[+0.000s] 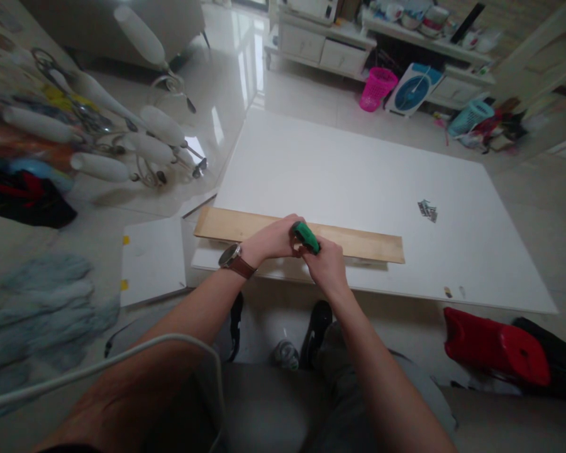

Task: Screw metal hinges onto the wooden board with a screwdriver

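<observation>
My right hand [327, 263] is closed around a small green-and-black hand tool [306, 236], whose exact kind I cannot make out. Close against it, my left hand [277, 238] has its fingers curled at the tool's left end; what they pinch is hidden. Both hands are over the middle of a long, narrow wooden board [368, 243], which lies lengthwise near the front edge of a large white panel [358, 170]. To the right on that panel is a small pile of metal hardware [427, 211].
A smaller white panel [153, 261] with yellow tabs lies left. A white-shaded lamp fixture [141, 148] stands behind it. A red plastic object [497, 346] sits at front right. Near the cabinets [321, 50] are a pink basket [377, 89] and a blue-and-white fan [412, 91]. A white cable [122, 358] crosses my left arm.
</observation>
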A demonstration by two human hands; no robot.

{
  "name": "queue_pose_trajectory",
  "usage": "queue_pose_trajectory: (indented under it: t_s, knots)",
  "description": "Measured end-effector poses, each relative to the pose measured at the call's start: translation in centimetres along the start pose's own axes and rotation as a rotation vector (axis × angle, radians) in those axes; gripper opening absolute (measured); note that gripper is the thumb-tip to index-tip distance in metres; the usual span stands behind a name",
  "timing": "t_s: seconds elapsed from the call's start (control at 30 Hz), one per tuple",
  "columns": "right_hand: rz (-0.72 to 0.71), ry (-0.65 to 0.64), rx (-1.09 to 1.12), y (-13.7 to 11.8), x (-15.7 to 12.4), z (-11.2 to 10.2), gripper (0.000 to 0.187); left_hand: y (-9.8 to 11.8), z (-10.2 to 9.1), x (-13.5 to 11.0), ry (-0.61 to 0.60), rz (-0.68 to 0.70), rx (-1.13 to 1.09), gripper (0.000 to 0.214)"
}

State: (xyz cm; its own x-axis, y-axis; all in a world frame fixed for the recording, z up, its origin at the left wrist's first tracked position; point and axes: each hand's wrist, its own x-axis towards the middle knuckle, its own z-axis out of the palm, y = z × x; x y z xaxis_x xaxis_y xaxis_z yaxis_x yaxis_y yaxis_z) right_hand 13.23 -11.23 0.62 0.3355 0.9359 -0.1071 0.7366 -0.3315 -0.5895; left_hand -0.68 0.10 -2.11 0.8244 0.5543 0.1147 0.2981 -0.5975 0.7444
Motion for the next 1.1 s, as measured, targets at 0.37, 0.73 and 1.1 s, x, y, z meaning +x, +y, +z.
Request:
queue_pose_trajectory:
  t_s: [0.37, 0.73, 1.1]
  knots:
    - [-0.066, 0.004, -0.093, -0.34, -0.29, -0.01, 0.016, -0.28, 0.18, 0.13, 0.008, 0.018, -0.037, 0.034]
    - [-0.086, 0.039, -0.106, -0.29, -0.41, 0.23, 0.015, -0.28, 0.05, 0.22, -0.009, 0.040, -0.049, 0.022]
    - [-0.137, 0.031, -0.141, -0.68, -0.69, 0.41, 0.020, 0.10, -0.50, 0.39, -0.072, 0.118, -0.020, 0.012]
